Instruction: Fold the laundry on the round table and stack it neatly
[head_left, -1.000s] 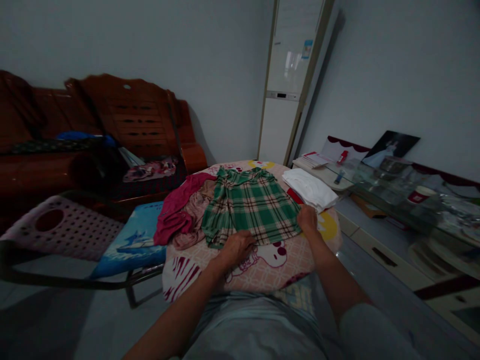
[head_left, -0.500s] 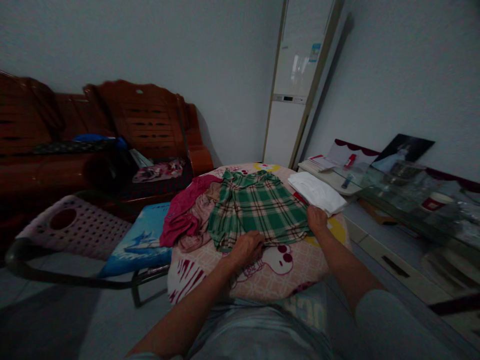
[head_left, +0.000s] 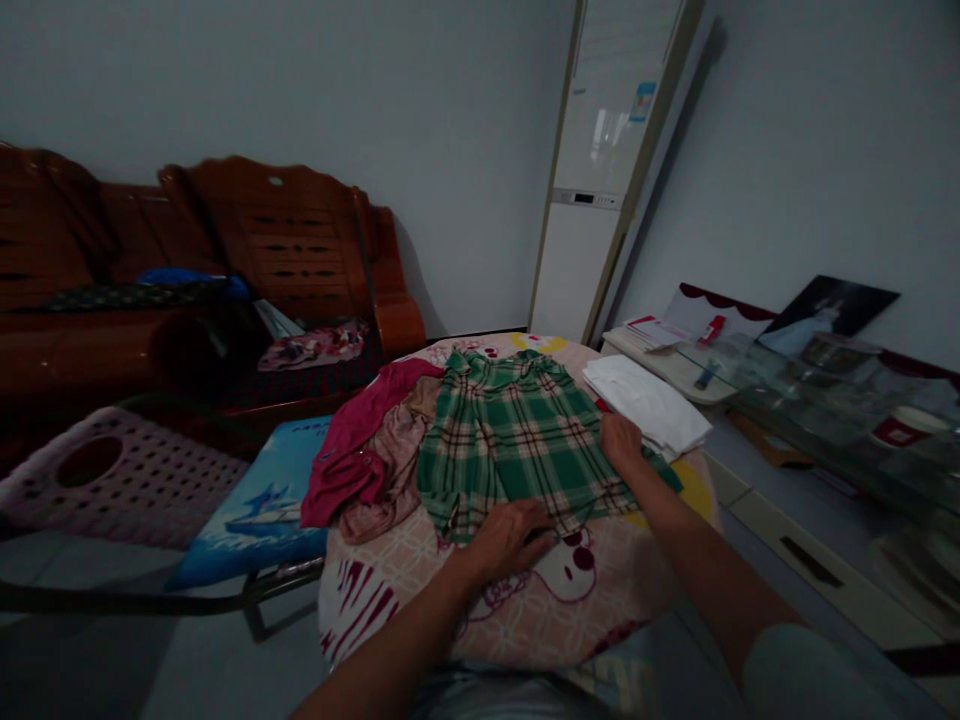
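A green plaid garment (head_left: 517, 430) with a gathered top edge lies spread on a round table with a pink patterned cloth (head_left: 405, 590). My left hand (head_left: 514, 535) rests on its near edge, fingers stretched out and lying on the fabric. At the garment's right side, my right hand (head_left: 621, 443) has its fingers curled together on the cloth edge; the fingertips are partly hidden. A corner of the plaid fabric shows beyond my right forearm. Crumpled magenta clothing (head_left: 349, 480) and a dusty-pink piece (head_left: 394, 460) lie against the left side. Folded white cloth (head_left: 649, 400) sits just past my right hand.
On the left stands a chair with a woven back (head_left: 150, 480) and a blue cushion (head_left: 262, 500). Behind it is a wooden sofa (head_left: 277, 240). A glass-topped table (head_left: 825, 400) with a paper cup (head_left: 907, 428) stands close on the right. A tall white cabinet unit (head_left: 574, 260) fills the corner.
My right hand has shifted from the garment's lower right corner up along its right side, and the corner now spreads past my forearm. My left hand stays at the near edge. The view has shifted slightly.
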